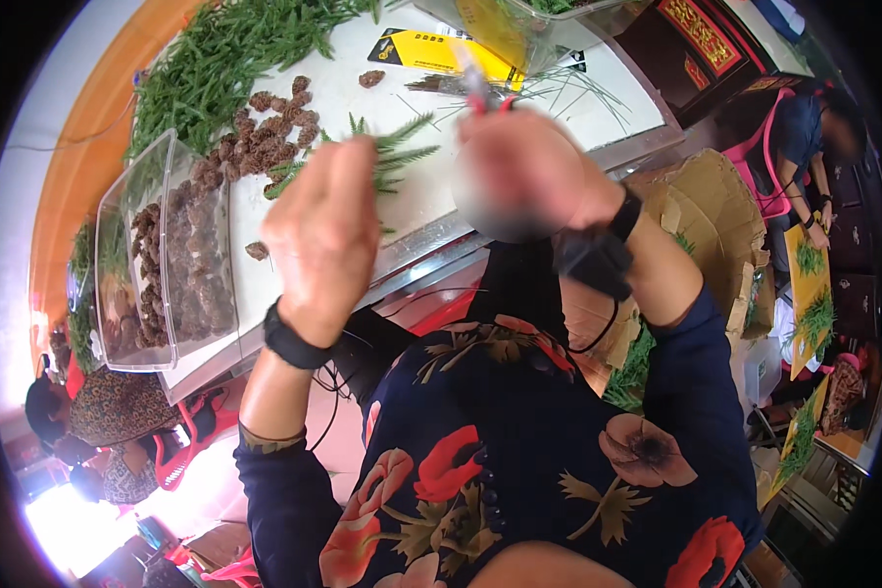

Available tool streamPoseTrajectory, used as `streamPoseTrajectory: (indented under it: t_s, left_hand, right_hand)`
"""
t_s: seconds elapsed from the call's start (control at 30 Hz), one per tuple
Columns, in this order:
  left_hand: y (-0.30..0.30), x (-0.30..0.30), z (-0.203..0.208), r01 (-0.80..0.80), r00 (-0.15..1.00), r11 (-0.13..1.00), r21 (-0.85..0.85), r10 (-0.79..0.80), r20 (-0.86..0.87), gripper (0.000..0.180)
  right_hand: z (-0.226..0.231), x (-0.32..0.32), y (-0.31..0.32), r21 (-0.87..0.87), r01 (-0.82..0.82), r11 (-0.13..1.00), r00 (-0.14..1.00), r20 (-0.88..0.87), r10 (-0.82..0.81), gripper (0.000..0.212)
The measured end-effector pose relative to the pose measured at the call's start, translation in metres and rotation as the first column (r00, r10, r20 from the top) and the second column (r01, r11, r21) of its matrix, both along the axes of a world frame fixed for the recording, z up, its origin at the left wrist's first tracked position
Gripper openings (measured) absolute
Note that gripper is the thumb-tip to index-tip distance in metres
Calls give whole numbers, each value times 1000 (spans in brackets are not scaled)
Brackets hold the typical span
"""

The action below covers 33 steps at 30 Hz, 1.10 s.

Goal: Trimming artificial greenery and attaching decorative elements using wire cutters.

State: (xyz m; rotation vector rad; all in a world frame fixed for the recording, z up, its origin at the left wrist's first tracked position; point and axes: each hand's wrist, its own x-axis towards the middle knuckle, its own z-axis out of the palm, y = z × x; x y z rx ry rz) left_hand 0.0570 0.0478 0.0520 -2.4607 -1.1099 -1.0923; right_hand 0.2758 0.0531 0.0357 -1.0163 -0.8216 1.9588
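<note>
Floral shirt (529, 436) hogs the frame's bottom, while upper-centre the left hand (321, 230) looks pinched on a green sprig (400, 155), probably so it fans out freely, and the right hand (529, 171) clutches a blurry red-handled tool (476, 101) tip-up.

The tool (474, 82) in the right hand (524, 167) has a metal-looking tip, its finish blurred. Beside the left hand (323, 225), the sprig (407, 155) looks matt; left of that hand, the cones (265, 140) are rough, woody and matt, the bin (171, 338) smooth, clear plastic. Beneath the 2 hands, the table (414, 204) looks smooth, its edge (431, 252) metallic. Right of the right hand, the carton (710, 191) is matt cardboard.
</note>
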Motion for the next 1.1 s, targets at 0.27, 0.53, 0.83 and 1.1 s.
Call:
streamPoseTrajectory:
  t_s: [0.27,0.53,0.83,1.1]
  left_hand:
    - [51,-59,4,234,761,589,-773,384,523,18]
    - [73,-65,-63,-259,962,811,-525,267,-63,19]
    - [61,-42,-60,-399,810,904,-151,271,-519,13]
    - [74,-54,0,-299,913,877,-377,148,-380,20]
  right_hand:
    - [-60,73,30,495,-224,839,24,864,-503,26]
    - [-97,88,32,653,-431,622,-201,603,-772,24]
    - [-97,85,24,709,-422,565,-155,558,-815,23]
    - [-97,85,21,737,-411,536,-89,553,-828,24]
